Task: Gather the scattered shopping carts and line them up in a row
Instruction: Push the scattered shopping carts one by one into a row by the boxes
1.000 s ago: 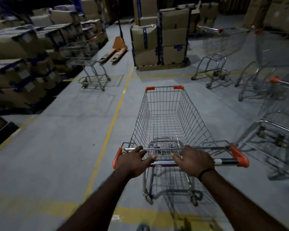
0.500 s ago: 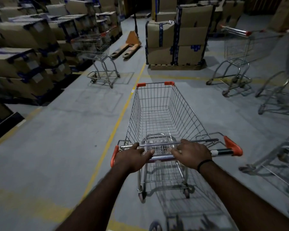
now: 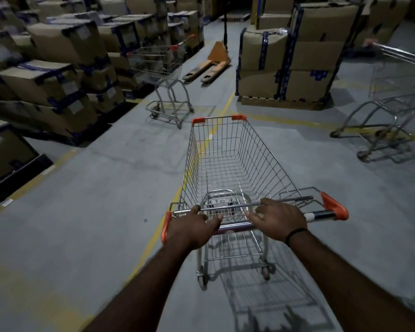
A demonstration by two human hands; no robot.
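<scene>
A wire shopping cart (image 3: 228,161) with orange corner caps stands right in front of me on the grey floor. My left hand (image 3: 192,230) grips the left part of its handle bar (image 3: 319,214). My right hand (image 3: 277,220) grips the bar just right of the middle. A second cart (image 3: 162,68) stands ahead on the left, beside the stacked boxes. A third cart (image 3: 383,121) stands at the right edge, partly cut off and blurred.
Stacked cardboard boxes (image 3: 58,58) line the left side. A pallet of boxes (image 3: 288,65) stands ahead on the right. An orange pallet jack (image 3: 213,63) lies between them in the aisle. A yellow floor line (image 3: 201,149) runs forward under the cart.
The cart in my hands has swung to the left and rolled forward. The left cart and pallet jack look nearer and more central. The carts on the right have slid toward the frame edge.
</scene>
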